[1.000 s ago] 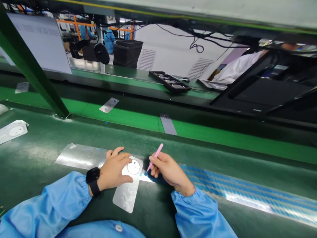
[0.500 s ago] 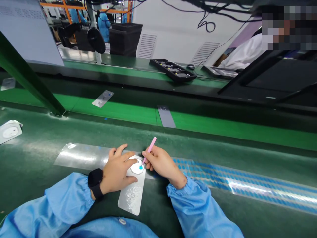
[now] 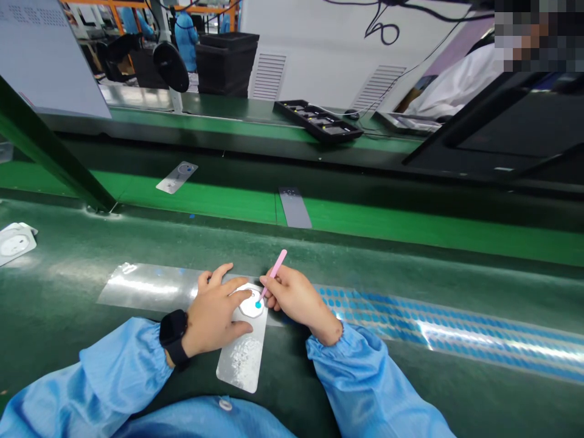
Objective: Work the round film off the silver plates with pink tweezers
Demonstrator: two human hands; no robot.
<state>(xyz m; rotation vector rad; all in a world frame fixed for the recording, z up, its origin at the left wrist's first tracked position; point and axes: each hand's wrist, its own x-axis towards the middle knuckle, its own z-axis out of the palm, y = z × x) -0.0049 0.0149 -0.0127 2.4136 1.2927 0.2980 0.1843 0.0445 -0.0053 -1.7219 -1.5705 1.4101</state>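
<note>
Right hand (image 3: 296, 298) pinches pink tweezers (image 3: 275, 271), tip at blue dot sticker (image 3: 258, 305). Left hand (image 3: 214, 317), fingers spread, rests on shiny flat panel (image 3: 243, 360), near side of green bench (image 3: 59, 316). Panel looks light, stiff, slippery; best held by edges.

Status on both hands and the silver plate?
Left hand spread over silver plate, partly covering its white patch. Right hand gripping pink tool, tip at blue dot on patch. Dot visible; nothing seen blocking the tool.

Glossy blue sleeves (image 3: 121, 359), black watch (image 3: 173, 330)
</note>
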